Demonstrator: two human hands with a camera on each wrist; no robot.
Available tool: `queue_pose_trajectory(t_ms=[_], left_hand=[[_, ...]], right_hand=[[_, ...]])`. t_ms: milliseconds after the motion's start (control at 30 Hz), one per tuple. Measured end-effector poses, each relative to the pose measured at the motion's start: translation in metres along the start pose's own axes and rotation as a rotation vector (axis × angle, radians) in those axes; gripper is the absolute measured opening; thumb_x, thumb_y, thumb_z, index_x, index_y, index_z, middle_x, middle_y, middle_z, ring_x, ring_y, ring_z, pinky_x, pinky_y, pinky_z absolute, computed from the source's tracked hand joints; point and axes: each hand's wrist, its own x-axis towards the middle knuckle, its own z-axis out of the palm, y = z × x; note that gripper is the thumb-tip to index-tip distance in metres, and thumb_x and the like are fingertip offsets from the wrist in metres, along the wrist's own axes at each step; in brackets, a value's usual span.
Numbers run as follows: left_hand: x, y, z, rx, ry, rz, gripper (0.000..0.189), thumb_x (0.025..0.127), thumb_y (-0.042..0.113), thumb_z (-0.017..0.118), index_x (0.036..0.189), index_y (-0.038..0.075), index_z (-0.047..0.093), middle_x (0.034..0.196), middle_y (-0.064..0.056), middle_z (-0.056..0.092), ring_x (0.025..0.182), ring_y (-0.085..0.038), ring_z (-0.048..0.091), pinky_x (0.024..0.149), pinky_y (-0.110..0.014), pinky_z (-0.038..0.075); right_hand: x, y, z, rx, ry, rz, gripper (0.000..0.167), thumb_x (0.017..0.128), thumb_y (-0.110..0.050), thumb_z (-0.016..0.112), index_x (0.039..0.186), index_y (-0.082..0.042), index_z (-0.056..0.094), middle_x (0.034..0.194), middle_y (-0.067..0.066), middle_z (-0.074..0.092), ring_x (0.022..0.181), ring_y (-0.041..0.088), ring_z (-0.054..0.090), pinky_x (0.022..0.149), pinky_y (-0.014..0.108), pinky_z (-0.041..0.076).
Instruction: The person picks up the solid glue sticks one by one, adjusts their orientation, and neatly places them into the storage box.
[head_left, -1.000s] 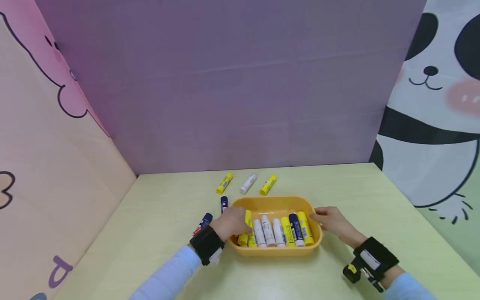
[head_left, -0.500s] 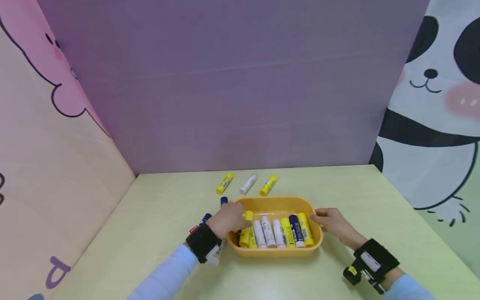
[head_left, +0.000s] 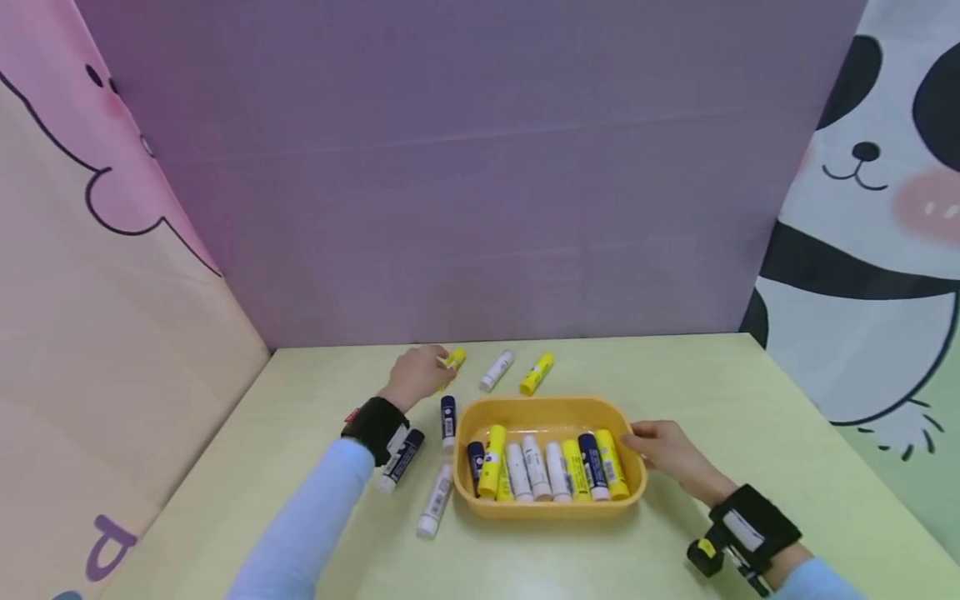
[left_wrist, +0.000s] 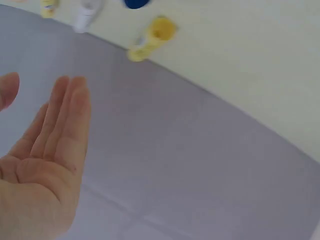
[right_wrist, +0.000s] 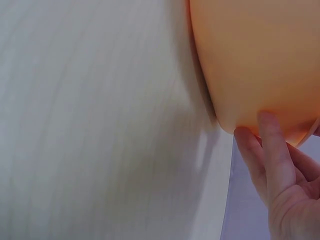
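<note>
My left hand (head_left: 418, 375) reaches over the far part of the table, beside a yellow glue stick (head_left: 457, 357) that it partly covers in the head view. In the left wrist view its fingers are straight and the palm is bare, with a yellow glue stick (left_wrist: 152, 39) lying apart from the fingertips. My right hand (head_left: 667, 450) holds the right end of an orange-yellow plastic basket (head_left: 551, 508), thumb at the rim and fingers (right_wrist: 277, 155) against the outer wall. Inside the basket stand several leaning glue sticks, yellow, white and dark blue, including a yellow one (head_left: 492, 462).
A white glue stick (head_left: 496, 371) and another yellow one (head_left: 537, 374) lie behind the basket. Left of it are two dark blue glue sticks, one upright-lying (head_left: 448, 417) and one slanted (head_left: 402, 458), plus a white one (head_left: 435, 502). A purple-grey wall (head_left: 480, 208) borders the table's back.
My left hand has left the basket's left end and moved up and away to the far yellow glue stick. A yellow glue stick stays in the basket where it was. The right hand keeps its place.
</note>
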Motion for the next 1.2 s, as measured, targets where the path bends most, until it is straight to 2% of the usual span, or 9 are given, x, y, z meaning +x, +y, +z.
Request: queue_pose_trajectory(t_ms=[200, 367, 567, 700, 900, 1000, 1200], left_hand=[[0.016, -0.019, 0.006, -0.009, -0.011, -0.076, 0.040, 0.083, 0.023, 0.063, 0.116, 0.000, 0.060, 0.107, -0.015, 0.066, 0.095, -0.029, 0.062, 0.077, -0.040, 0.052], [0.029, -0.035, 0.019, -0.016, -0.017, -0.114, 0.040, 0.083, 0.021, 0.063, 0.117, -0.001, 0.059, 0.109, -0.017, 0.065, 0.098, -0.031, 0.060, 0.083, -0.042, 0.050], [0.045, -0.043, 0.030, -0.020, -0.032, -0.189, 0.044, 0.084, 0.022, 0.063, 0.120, -0.003, 0.056, 0.116, -0.019, 0.061, 0.103, -0.034, 0.058, 0.088, -0.044, 0.048], [0.056, -0.049, 0.034, -0.021, -0.006, -0.260, 0.048, 0.084, 0.023, 0.063, 0.122, -0.004, 0.053, 0.120, -0.022, 0.058, 0.106, -0.037, 0.056, 0.089, -0.047, 0.047], [0.074, -0.054, 0.039, -0.032, 0.041, -0.319, 0.045, 0.082, 0.026, 0.066, 0.115, -0.004, 0.056, 0.113, -0.022, 0.061, 0.099, -0.037, 0.058, 0.085, -0.046, 0.050], [0.084, -0.055, 0.047, -0.049, 0.059, -0.329, 0.044, 0.081, 0.027, 0.068, 0.111, -0.003, 0.057, 0.108, -0.020, 0.062, 0.093, -0.035, 0.059, 0.081, -0.043, 0.051], [0.094, -0.056, 0.065, -0.037, 0.015, -0.336, 0.039, 0.079, 0.027, 0.071, 0.103, 0.000, 0.056, 0.096, -0.016, 0.062, 0.075, -0.027, 0.055, 0.067, -0.035, 0.050]], right_hand=[[-0.001, -0.002, 0.002, 0.020, 0.010, -0.005, 0.045, 0.093, -0.024, 0.051, 0.124, 0.008, 0.048, 0.118, 0.025, 0.057, 0.094, 0.022, 0.061, 0.077, 0.038, 0.054], [0.000, -0.002, 0.002, 0.035, 0.009, -0.004, 0.044, 0.093, -0.025, 0.052, 0.123, 0.008, 0.050, 0.114, 0.022, 0.060, 0.091, 0.019, 0.061, 0.075, 0.037, 0.054], [-0.001, 0.001, 0.003, 0.040, 0.032, -0.010, 0.041, 0.092, -0.024, 0.054, 0.120, 0.006, 0.054, 0.110, 0.019, 0.063, 0.089, 0.018, 0.061, 0.073, 0.037, 0.054], [0.000, 0.000, 0.003, 0.055, 0.039, -0.002, 0.041, 0.092, -0.023, 0.054, 0.120, 0.006, 0.054, 0.110, 0.018, 0.063, 0.090, 0.018, 0.061, 0.074, 0.037, 0.055], [0.001, -0.001, 0.002, 0.071, 0.033, -0.017, 0.041, 0.092, -0.022, 0.054, 0.120, 0.008, 0.053, 0.110, 0.020, 0.063, 0.090, 0.019, 0.062, 0.074, 0.037, 0.055], [0.001, -0.001, 0.001, 0.061, 0.043, -0.004, 0.041, 0.091, -0.023, 0.055, 0.120, 0.007, 0.054, 0.109, 0.019, 0.063, 0.089, 0.019, 0.062, 0.073, 0.037, 0.055], [-0.001, 0.001, 0.003, 0.066, 0.050, 0.034, 0.042, 0.090, -0.026, 0.057, 0.119, 0.004, 0.055, 0.109, 0.018, 0.064, 0.088, 0.017, 0.062, 0.072, 0.036, 0.055]])
